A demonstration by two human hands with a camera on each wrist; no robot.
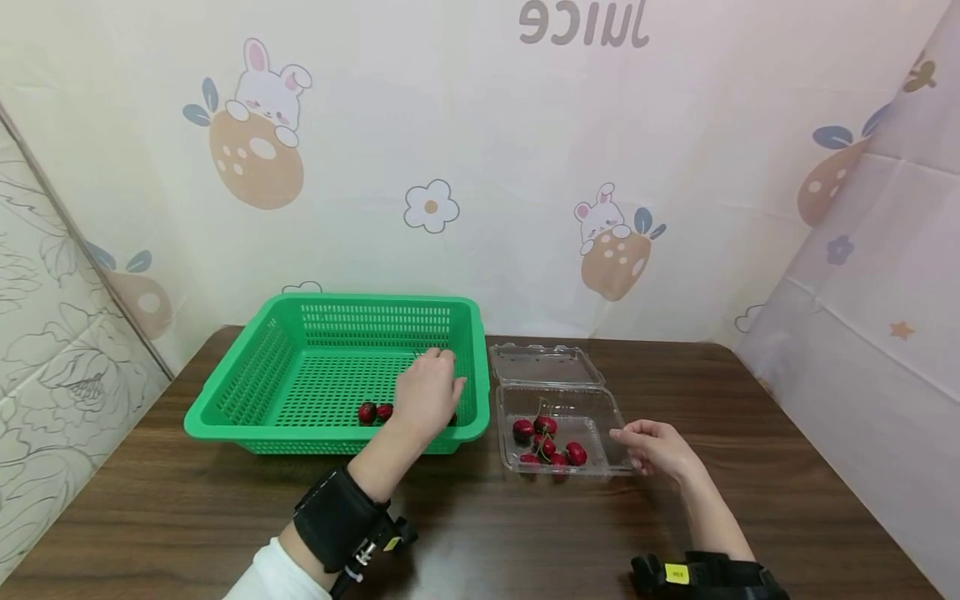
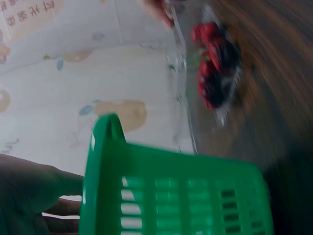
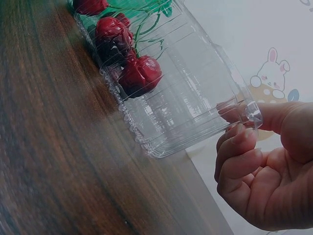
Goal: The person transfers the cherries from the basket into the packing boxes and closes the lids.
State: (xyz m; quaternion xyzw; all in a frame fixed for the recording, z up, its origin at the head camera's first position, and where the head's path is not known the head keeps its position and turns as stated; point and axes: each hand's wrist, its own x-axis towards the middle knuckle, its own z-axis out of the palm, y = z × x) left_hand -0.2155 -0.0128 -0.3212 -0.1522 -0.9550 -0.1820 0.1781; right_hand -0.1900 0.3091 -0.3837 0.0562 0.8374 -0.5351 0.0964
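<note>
My left hand (image 1: 426, 390) reaches down into a green plastic basket (image 1: 225, 427), over its right part. Its fingertips are hidden in the head view, and the basket wall covers them in the left wrist view, so any hold is unclear. Two dark red cherries (image 1: 367, 413) lie beside that hand, near the basket's front wall, with part of another to its right. With thumb and fingers my right hand (image 1: 658, 448) pinches the right edge of a clear plastic clamshell box (image 3: 195, 122). Several cherries with green stems (image 3: 141, 76) lie inside this box, towards its left and front.
The box's lid (image 1: 547, 365) is folded back behind it, close to the basket's right side. Both containers stand on a dark wooden table (image 1: 517, 537). A printed curtain (image 1: 480, 150) hangs behind the table, and another panel (image 1: 52, 350) stands at the left.
</note>
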